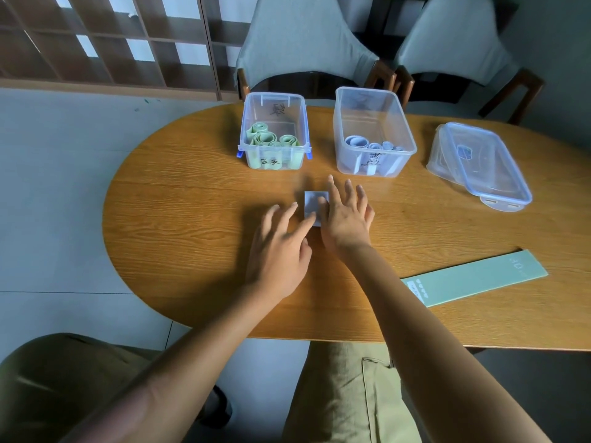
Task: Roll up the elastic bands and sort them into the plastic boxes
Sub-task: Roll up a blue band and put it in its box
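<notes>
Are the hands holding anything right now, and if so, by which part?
Nothing is gripped. Both hands lie flat on the blue band: left hand fingers touch its near-left edge, right hand fingers cover its right side.

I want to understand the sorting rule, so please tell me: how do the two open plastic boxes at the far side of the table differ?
The left box holds green rolled bands; the right box holds pale blue rolled bands. The left box has blue latches at its rim; the right box shows none. The right box looks wider. Both are clear, lidless, and carry dark handwriting on the front.
</notes>
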{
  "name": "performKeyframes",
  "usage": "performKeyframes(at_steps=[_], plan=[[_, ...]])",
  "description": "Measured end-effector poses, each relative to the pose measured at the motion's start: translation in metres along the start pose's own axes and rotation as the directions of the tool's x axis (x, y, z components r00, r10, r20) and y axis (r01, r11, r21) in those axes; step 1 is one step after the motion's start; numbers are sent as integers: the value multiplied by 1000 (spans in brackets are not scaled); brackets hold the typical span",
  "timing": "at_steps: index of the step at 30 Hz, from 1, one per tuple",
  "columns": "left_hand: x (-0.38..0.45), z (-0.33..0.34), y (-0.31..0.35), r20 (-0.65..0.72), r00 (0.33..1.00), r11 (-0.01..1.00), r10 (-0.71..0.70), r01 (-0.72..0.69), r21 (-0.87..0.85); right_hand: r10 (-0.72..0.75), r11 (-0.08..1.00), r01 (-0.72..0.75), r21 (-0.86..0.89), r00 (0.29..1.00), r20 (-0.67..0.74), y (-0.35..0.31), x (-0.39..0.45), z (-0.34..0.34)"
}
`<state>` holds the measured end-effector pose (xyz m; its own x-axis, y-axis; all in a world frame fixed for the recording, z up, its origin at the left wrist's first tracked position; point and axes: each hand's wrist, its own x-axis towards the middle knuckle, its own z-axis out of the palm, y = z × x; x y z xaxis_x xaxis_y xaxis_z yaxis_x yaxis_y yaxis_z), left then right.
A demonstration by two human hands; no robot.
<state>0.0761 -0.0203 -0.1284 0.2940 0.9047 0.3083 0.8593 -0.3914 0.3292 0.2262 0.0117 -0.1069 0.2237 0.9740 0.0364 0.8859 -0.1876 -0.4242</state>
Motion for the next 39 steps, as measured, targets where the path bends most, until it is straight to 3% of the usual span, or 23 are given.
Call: performKeyframes(at_steps=[6, 9, 15, 22, 39], plan=[[2, -1, 0, 51, 998, 999, -38, 37, 8, -42, 990, 86, 110, 937, -347, 10, -31, -2], [2, 0, 0, 77, 996, 999, -51, 50, 19, -143, 972, 205, 113, 903, -405, 16, -50, -3], [3, 0, 0, 98, 993, 998, -61, 59, 19, -454, 889, 454, -59, 857, -245, 11, -66, -2], [2, -2, 1, 86, 994, 998, -62, 61, 6, -438, 896, 416, -153, 885, -160, 7, -63, 3], [3, -8, 5, 73, 991, 991, -109, 102, 92, -382, 918, 371, -140, 923, -55, 2, -4, 4]])
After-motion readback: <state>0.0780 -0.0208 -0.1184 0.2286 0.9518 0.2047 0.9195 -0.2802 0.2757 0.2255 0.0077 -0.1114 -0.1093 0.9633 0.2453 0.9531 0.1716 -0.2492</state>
